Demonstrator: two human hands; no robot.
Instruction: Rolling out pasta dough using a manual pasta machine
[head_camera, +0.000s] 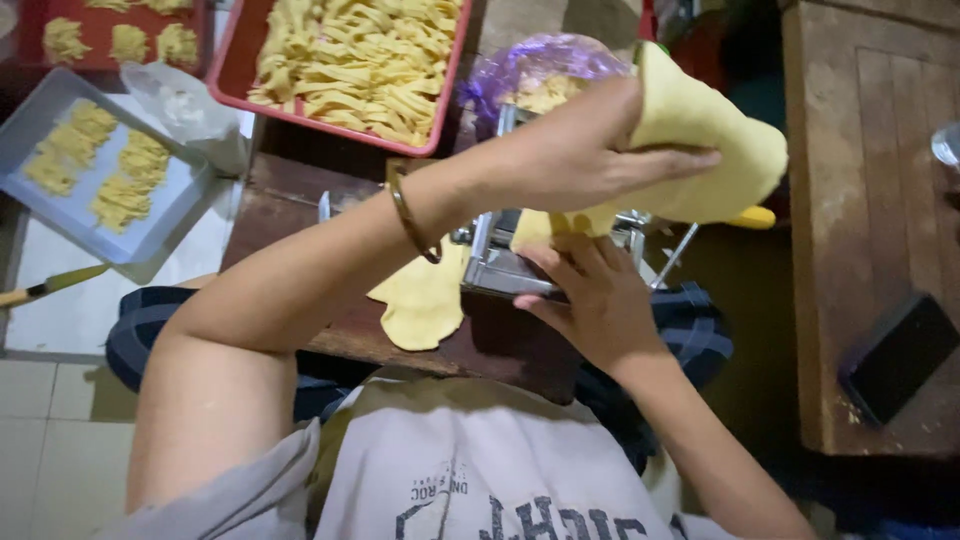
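Observation:
My left hand (585, 150) is raised over a metal pasta machine (500, 262) with a yellow dough sheet (705, 150) draped over its fingers. The sheet hangs down into the top of the machine. My right hand (590, 295) rests against the machine's front, fingers by the lower end of the sheet, touching it. A flattened piece of dough (425, 300) comes out on the left side and lies on the small dark wooden table (290, 195). A bangle sits on my left wrist.
A red tray (240, 70) piled with cut noodle strips stands beyond the machine. A grey tray (150, 235) with noodle nests lies on the floor at left, a knife (50, 287) near it. A purple plastic bag (545, 65) sits behind. A dark phone (900, 355) lies on the wooden bench at right.

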